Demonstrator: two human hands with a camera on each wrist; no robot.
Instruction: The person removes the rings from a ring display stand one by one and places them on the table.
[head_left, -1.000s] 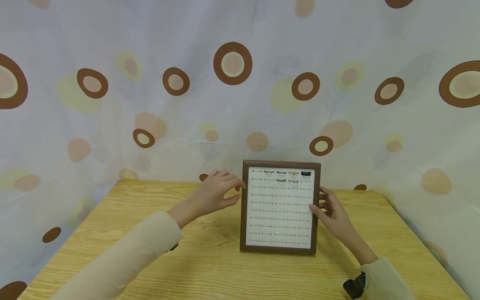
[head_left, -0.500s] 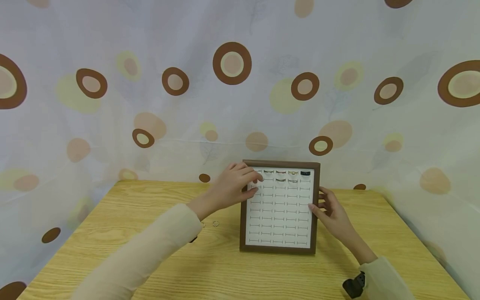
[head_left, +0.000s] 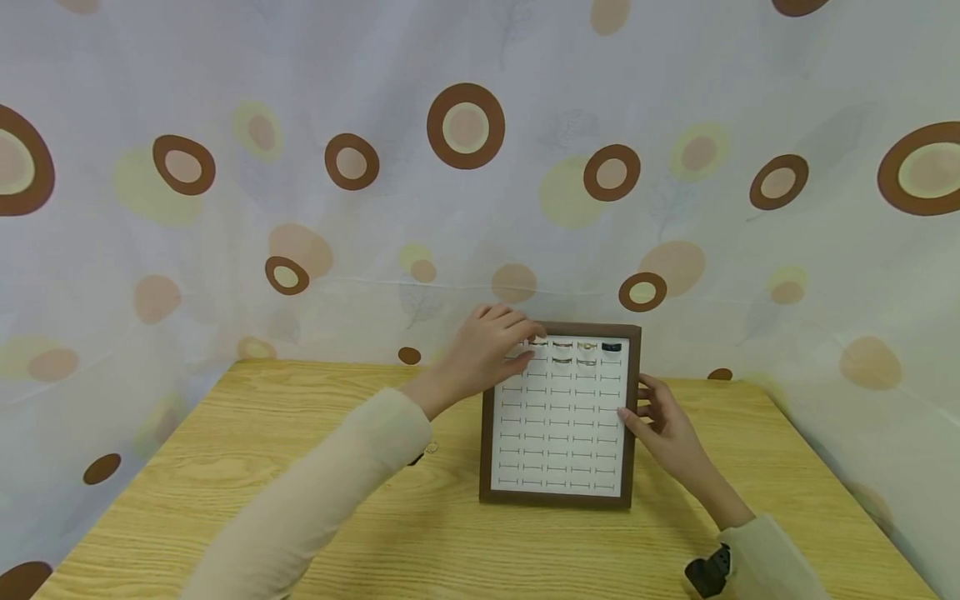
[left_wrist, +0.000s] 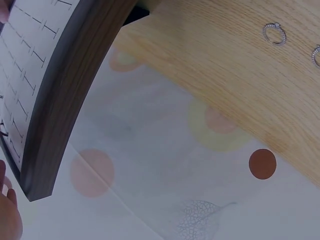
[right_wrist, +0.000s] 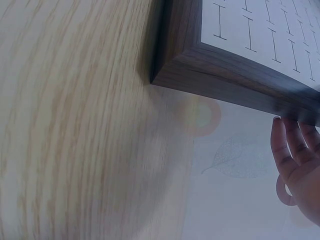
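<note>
A brown-framed ring display board (head_left: 558, 433) stands tilted on the table, its white panel lined with rows of slits. Rings sit in the top two rows, among them a black ring (head_left: 611, 347) and a gold-toned ring (head_left: 587, 346). My left hand (head_left: 491, 346) reaches over the board's upper left corner, thumb and index finger apart around a ring (head_left: 537, 342) in the top row; contact cannot be made out. My right hand (head_left: 670, 437) grips the right side, thumb on the front, other fingers at the edge (right_wrist: 300, 150).
Two loose rings lie on the wooden table (head_left: 360, 533) left of the board; the left wrist view shows a stone-set ring (left_wrist: 274, 34) and part of another ring (left_wrist: 317, 56). A patterned curtain (head_left: 465, 217) hangs behind the table.
My left hand has moved right and up, from beside the frame's left edge to over the top row. My right hand and the board have stayed put.
</note>
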